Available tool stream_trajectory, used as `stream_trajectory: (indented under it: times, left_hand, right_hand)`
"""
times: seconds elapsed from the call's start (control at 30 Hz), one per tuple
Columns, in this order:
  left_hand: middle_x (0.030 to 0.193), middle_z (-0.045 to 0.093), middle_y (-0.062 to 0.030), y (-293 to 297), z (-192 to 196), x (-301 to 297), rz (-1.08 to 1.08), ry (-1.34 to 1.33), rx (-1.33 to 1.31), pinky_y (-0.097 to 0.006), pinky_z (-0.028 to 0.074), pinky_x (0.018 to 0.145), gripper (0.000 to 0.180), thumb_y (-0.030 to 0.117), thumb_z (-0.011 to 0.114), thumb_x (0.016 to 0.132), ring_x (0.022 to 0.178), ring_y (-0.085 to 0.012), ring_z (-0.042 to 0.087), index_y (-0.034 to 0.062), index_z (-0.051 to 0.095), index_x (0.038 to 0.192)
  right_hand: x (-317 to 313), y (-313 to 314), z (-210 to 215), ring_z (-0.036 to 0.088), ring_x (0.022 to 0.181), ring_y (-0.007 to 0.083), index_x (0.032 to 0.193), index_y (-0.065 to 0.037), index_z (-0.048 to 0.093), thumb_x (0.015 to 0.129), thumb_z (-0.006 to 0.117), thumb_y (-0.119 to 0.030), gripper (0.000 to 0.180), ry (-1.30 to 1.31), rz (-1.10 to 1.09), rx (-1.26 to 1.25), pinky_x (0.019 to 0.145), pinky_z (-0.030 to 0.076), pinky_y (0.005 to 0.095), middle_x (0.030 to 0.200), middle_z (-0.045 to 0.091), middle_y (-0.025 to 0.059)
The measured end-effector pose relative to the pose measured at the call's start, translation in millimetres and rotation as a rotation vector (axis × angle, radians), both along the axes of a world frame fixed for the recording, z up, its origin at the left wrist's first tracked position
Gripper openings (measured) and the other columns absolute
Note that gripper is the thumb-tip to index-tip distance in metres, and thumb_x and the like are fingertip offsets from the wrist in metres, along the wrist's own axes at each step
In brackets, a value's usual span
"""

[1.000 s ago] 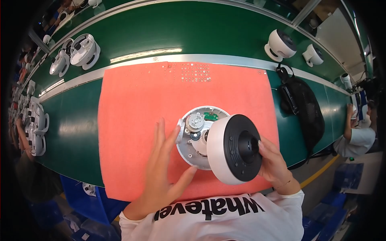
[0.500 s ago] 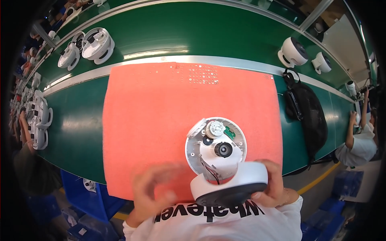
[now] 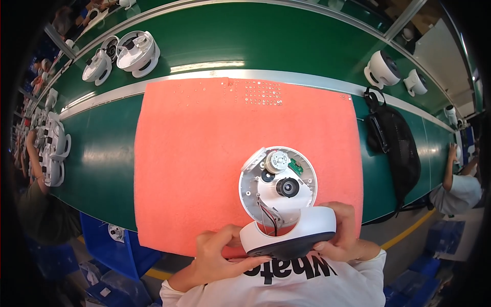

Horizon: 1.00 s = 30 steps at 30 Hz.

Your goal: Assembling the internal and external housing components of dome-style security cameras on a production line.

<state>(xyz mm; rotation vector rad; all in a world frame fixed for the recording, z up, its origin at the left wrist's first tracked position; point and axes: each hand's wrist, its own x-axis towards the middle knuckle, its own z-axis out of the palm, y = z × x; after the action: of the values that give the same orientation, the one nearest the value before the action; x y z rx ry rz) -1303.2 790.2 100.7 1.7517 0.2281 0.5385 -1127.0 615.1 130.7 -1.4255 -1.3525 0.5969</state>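
Note:
A white camera housing with a black underside (image 3: 321, 222) is tilted up at the mat's near edge, and both my hands hold it. My right hand (image 3: 343, 236) grips its right end, thumb below and fingers behind. At its left end my left hand (image 3: 217, 256) has closed on the rim, thumb along the lower edge. Just beyond lies an open round white shell (image 3: 248, 204) on the orange mat (image 3: 184, 153). Inside it are a silver motor (image 3: 277, 161), a black lens (image 3: 288, 188) and a small green circuit board (image 3: 295, 166). Thin wires (image 3: 268, 214) run from the shell toward the housing.
Rows of small screws (image 3: 263, 93) lie along the mat's far edge. A black bag (image 3: 396, 148) rests to the right. White camera units stand on the green conveyor (image 3: 204, 36), left (image 3: 137, 53) and right (image 3: 382, 69). A blue bin (image 3: 110, 250) sits below left. Co-workers are at both sides.
My left hand has come in from the left and taken hold of the housing's left end. The right hand keeps its grip, and the housing has shifted slightly. The view has moved a little.

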Motion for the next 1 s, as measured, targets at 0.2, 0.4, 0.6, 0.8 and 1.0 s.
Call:
stream_trajectory:
  times: [0.2, 0.4, 0.6, 0.8, 1.0]
  left_hand:
    - [0.074, 0.067, -0.0134, 16.4, 23.2, 3.1, -0.028, 0.02, 0.169, -0.026, 0.054, 0.058, 0.046, 0.024, 0.082, 0.063, 0.066, -0.0199, 0.068, -0.0036, 0.054, 0.088]
    - [0.063, 0.065, -0.0105, 35.1, 27.4, 7.1, 0.12, 0.083, 0.324, -0.026, 0.054, 0.052, 0.039, 0.023, 0.082, 0.061, 0.058, -0.0179, 0.067, -0.002, 0.054, 0.071]
    - [0.045, 0.052, -0.0097, 68.8, 39.5, 15.3, 0.137, 0.207, 0.507, -0.028, 0.043, 0.038, 0.042, 0.033, 0.078, 0.064, 0.038, -0.0207, 0.054, -0.0004, 0.053, 0.059]
    - [0.042, 0.048, -0.0123, 88.4, 39.0, 14.0, 0.036, 0.381, 0.578, -0.033, 0.041, 0.041, 0.05, 0.043, 0.07, 0.07, 0.036, -0.026, 0.05, -0.0009, 0.053, 0.052]
    - [0.043, 0.049, -0.0136, 98.3, 42.0, 8.3, -0.056, 0.474, 0.484, -0.034, 0.043, 0.044, 0.05, 0.043, 0.068, 0.072, 0.038, -0.0279, 0.051, -0.0022, 0.056, 0.054]
  right_hand:
    - [35.3, 33.5, 47.1, 0.056, 0.1, 0.0204, 0.117, -0.002, 0.033, 0.077, 0.069, -0.007, 0.053, 0.179, 0.173, -0.295, 0.084, 0.047, 0.0346, 0.111, 0.05, 0.0144]
    - [45.8, 72.7, 61.7, 0.059, 0.09, 0.0128, 0.106, -0.002, 0.043, 0.076, 0.07, -0.011, 0.041, 0.186, 0.127, -0.435, 0.076, 0.048, 0.0264, 0.096, 0.059, 0.0092]
    - [50.0, 106.6, 36.2, 0.051, 0.065, 0.0031, 0.087, -0.002, 0.053, 0.085, 0.06, -0.018, 0.018, 0.185, 0.01, -0.335, 0.056, 0.041, 0.0192, 0.071, 0.056, 0.0008]
    - [51.0, 128.3, 29.0, 0.044, 0.05, 0.0108, 0.072, -0.002, 0.054, 0.087, 0.054, -0.029, 0.03, -0.217, 0.0, -0.384, 0.049, 0.035, 0.0262, 0.057, 0.05, 0.0045]
    - [45.4, 139.0, 29.7, 0.052, 0.053, 0.0213, 0.068, -0.002, 0.05, 0.087, 0.053, -0.029, 0.033, -0.379, 0.041, -0.401, 0.051, 0.038, 0.0321, 0.056, 0.051, 0.0092]
